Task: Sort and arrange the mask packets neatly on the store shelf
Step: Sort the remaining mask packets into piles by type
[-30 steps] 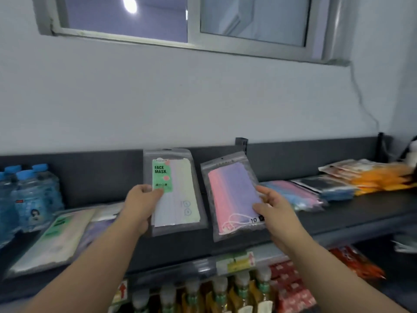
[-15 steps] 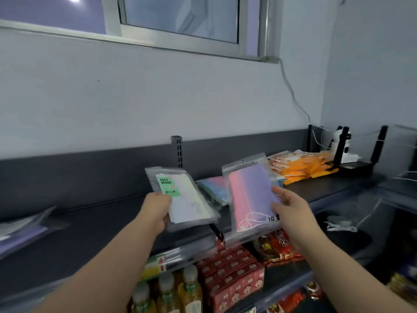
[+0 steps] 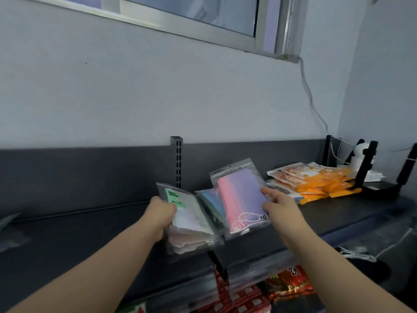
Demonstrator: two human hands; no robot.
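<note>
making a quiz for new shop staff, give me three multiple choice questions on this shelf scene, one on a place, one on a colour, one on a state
1. Where is the stack of orange packets?
A. on the window ledge
B. on the dark shelf, right of both hands
C. on the floor

2. What colour is the label on the face mask packet gripped by the left hand?
A. red
B. green
C. black

3. What is the right hand doing?
A. hanging empty
B. pressing a bottle
C. holding the pink and purple packet

Answers:
1 B, the orange stack lies on the shelf towards the right corner.
2 B, the label reading FACE MASK is green.
3 C, its fingers pinch that packet's right edge.
</note>
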